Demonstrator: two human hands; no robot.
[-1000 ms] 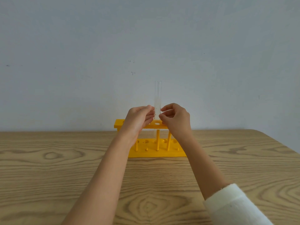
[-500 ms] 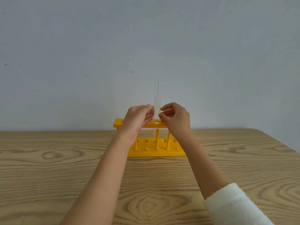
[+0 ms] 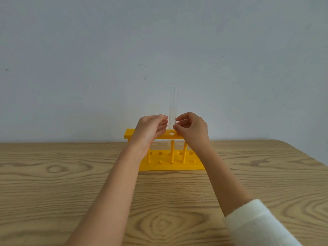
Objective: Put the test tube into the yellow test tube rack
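Observation:
A clear glass test tube (image 3: 173,103) stands upright in a middle hole of the yellow test tube rack (image 3: 170,166), its lower end showing between the rack's top bar and base. My left hand (image 3: 150,129) has its fingertips against the tube's left side just above the top bar. On the tube's right side, at the same height, my right hand (image 3: 192,129) pinches it with thumb and forefinger. Both hands hide parts of the top bar.
The rack sits near the far edge of a wooden table (image 3: 53,183), close to a plain grey wall (image 3: 106,50). The table's right corner is rounded. A white sleeve (image 3: 257,226) covers my right forearm.

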